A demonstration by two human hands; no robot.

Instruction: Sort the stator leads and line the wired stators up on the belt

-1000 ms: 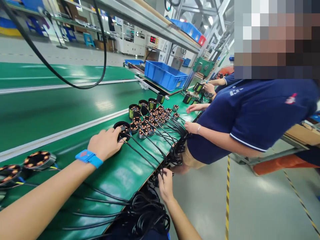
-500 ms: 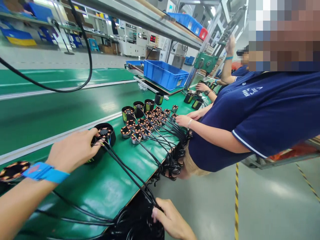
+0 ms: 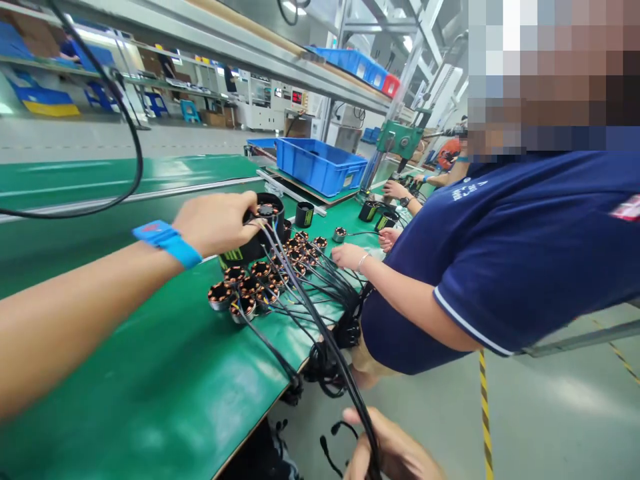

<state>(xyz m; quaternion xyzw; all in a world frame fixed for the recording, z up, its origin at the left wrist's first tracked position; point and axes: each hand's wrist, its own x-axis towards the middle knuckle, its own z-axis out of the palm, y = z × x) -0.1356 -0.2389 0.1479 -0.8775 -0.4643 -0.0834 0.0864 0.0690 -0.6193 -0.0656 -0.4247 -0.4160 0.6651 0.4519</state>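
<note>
My left hand, with a blue wristband, grips the rim of a black motor housing with a copper-wound stator inside it. It holds the housing above other black housings, partly hidden behind it. From the held housing, black cables run down past the bench edge to my right hand. The fingers of that hand are closed around the cables, low at the bottom of the view. Several loose copper-wound stators stand on the green mat just below the held housing, with their own cables trailing toward the bench edge.
A co-worker in a navy shirt stands close on the right, one hand among the stator cables. One stator sits apart. Behind are a standing black housing, a blue bin and a green machine part.
My left hand has carried the housing forward and to the right, over beside the other housings. My right hand, still on the cables, has shifted right and down.
</note>
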